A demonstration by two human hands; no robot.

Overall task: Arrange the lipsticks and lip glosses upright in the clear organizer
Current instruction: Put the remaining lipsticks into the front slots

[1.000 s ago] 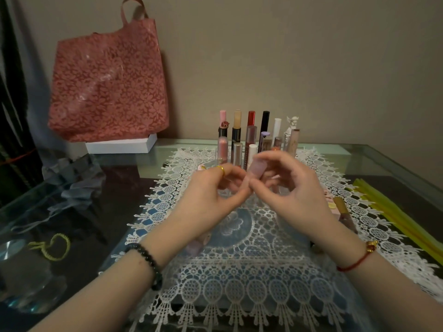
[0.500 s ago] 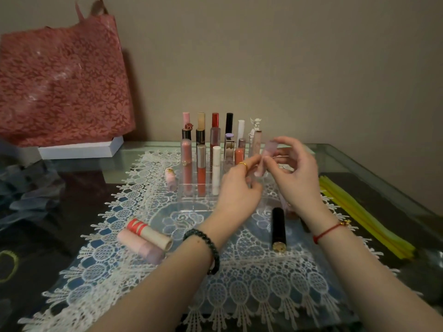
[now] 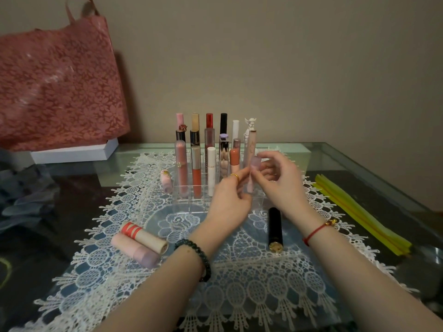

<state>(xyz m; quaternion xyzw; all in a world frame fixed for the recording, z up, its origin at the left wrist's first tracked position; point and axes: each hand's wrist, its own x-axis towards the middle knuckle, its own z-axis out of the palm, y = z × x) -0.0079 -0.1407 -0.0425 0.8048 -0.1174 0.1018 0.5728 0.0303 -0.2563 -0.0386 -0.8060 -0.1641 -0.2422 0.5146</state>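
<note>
Your left hand (image 3: 230, 202) pinches the lower half of a slim pale pink lip gloss tube with a frosted lilac cap (image 3: 252, 178). Your right hand (image 3: 281, 185) pinches it near the cap, but the right fingers are motion-blurred, so exact contact is unclear. The tube is near upright, slightly tilted, over the right side of the clear acrylic grid organizer (image 3: 191, 206). Can't tell if its base is inside a cell.

The organizer sits on a white lace runner (image 3: 239, 291) over the glass worktop (image 3: 359, 164). Its back and left cells hold upright lipsticks and glosses.

Lying flat on the runner:
- a black lipstick tube with a gold end (image 3: 275, 226), between your forearms
- a beige cardboard tube with red stripes (image 3: 146, 237), touching a pink tube with a lilac end (image 3: 134, 250), front left
- a small pink tube (image 3: 166, 182), just beside the organizer's left wall

Pink floral tote bag (image 3: 60, 92) at back left — yellow plastic strips (image 3: 359, 212) along the right edge.
</note>
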